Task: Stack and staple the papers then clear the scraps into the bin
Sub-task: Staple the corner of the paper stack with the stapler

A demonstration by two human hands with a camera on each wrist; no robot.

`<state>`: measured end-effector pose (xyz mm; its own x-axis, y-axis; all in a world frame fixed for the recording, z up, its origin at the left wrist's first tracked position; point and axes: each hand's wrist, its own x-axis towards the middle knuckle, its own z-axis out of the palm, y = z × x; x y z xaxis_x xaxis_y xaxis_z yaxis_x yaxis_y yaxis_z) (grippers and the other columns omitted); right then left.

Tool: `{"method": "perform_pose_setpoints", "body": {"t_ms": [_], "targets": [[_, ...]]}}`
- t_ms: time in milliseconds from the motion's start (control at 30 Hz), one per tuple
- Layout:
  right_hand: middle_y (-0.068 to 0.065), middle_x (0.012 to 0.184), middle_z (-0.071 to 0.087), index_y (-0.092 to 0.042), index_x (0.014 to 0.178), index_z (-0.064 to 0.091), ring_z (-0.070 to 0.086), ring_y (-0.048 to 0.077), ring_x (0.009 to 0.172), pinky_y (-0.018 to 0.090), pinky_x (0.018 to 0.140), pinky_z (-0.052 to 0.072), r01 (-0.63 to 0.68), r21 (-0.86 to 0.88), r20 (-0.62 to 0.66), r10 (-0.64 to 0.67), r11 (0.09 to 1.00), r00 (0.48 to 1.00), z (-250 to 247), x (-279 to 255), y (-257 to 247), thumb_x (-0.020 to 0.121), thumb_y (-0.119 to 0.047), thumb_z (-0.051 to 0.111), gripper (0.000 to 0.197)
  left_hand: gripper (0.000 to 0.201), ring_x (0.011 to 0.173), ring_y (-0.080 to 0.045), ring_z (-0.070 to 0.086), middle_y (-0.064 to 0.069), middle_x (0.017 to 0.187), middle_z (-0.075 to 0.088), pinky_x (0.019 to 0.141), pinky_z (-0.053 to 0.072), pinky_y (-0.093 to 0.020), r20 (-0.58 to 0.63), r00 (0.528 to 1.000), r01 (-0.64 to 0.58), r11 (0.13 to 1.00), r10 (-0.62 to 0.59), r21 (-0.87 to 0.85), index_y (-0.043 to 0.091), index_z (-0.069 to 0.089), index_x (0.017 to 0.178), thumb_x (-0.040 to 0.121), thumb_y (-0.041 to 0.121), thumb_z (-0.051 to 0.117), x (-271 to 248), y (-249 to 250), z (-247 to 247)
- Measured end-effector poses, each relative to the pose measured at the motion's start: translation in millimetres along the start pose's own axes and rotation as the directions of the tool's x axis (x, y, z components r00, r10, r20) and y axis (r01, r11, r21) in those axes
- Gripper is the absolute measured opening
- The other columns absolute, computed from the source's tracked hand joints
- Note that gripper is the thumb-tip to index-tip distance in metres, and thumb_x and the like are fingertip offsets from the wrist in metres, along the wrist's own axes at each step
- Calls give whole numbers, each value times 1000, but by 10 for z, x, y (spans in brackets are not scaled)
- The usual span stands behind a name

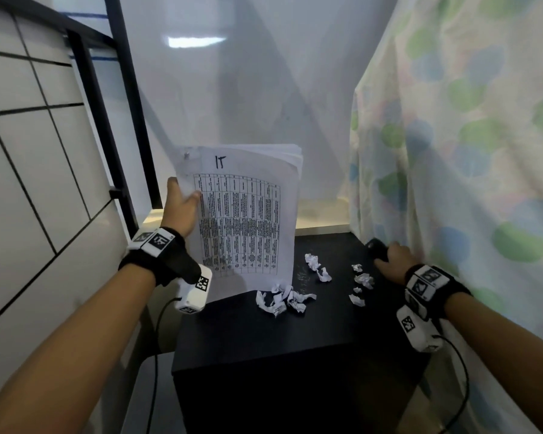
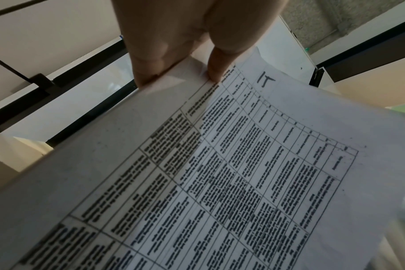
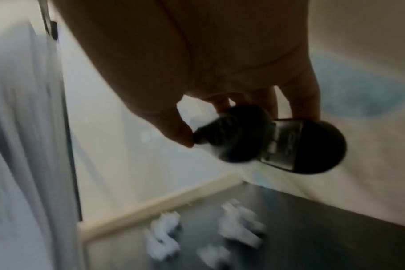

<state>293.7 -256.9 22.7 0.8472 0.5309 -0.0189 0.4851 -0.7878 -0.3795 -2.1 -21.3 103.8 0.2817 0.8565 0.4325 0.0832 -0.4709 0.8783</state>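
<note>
The left hand holds a stack of papers upright above the left part of a black table, thumb on the printed front sheet and fingers behind, pinching the stack at its left edge near the top. The top sheet carries a printed table of text and a handwritten mark above it; the sheets fan slightly apart at the upper right corner. In the left wrist view the thumb presses the front page while the other fingers support the back of the stack. The right hand is at the right rear part of the table, beside a patterned curtain, with its fingers curled around a black stapler; the right wrist view, which is blurred, shows the stapler lifted clear of the table, gripped between thumb and fingers. Crumpled paper scraps lie scattered on the table: one cluster just below the stack's lower edge, others between the stack and the right hand. A tiled white wall stands to the left.
</note>
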Motion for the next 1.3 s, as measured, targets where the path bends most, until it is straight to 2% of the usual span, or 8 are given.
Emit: {"method": "perform_pose_setpoints", "body": {"t_ms": [133,267,400,533,633,967,1133,1300], "targets": [[16,84,55,-3,97,50,59,30,81,28,68,41,262,377,-176,-208,889,962,-544,-149,-540,93,-27,47,24,34,107,-15,42,-1,115,40,89,31,-22,1,1000,-12,1000,12,1,8,30,129,97,3,39,-38,27,16],[3,69,51,-11,99,43,49,13,56,10,43,42,536,593,-440,-316,601,841,-1085,-583,-1177,91,-25,55,19,39,105,-20,46,-5,113,44,86,35,-25,9,1000,6,1000,-6,-14,1,27,133,96,1,39,-32,50,6],[1,66,51,-10,93,51,52,11,55,24,56,46,678,700,-599,-330,226,729,-1364,-941,-1734,86,-18,63,17,39,101,-19,46,-6,113,45,86,36,-26,41,999,23,999,-22,-24,3,26,134,97,3,37,-58,71,-8],[0,83,51,-33,101,40,55,16,69,28,65,50,719,691,-680,-414,-83,605,-1314,-1242,-2210,90,-24,57,23,36,104,-18,46,-6,113,45,87,36,-25,65,997,39,997,-34,-68,5,27,132,97,2,36,-60,86,-31],[8,102,53,-34,113,28,59,24,94,23,77,50,727,686,-636,-518,-41,571,-1076,-1297,-2471,91,-24,56,37,31,102,-18,47,-6,110,46,70,41,-15,82,997,-5,997,11,-77,7,30,126,96,0,38,-71,112,-53],[21,115,61,-39,98,35,62,28,106,20,82,50,642,767,-528,-563,5,635,-436,-1037,-2946,85,-24,66,36,20,71,11,59,8,87,47,54,43,2,162,977,-125,986,141,-107,8,26,108,97,-4,37,-102,-12,-145],[3,96,62,-36,104,34,60,4,80,8,68,50,635,766,-586,-517,-101,624,-484,-964,-3026,87,-21,63,37,20,72,21,59,1,99,51,60,48,-1,217,965,-111,978,149,-176,8,28,111,98,-5,36,-80,-72,-126],[-4,87,58,-49,97,36,67,27,90,45,84,57,654,756,-572,-514,-29,639,-517,-919,-3128,78,-46,62,32,22,79,10,59,8,94,52,62,49,-1,219,965,-102,973,147,-206,10,27,109,97,-7,35,-109,-74,-60]]}}
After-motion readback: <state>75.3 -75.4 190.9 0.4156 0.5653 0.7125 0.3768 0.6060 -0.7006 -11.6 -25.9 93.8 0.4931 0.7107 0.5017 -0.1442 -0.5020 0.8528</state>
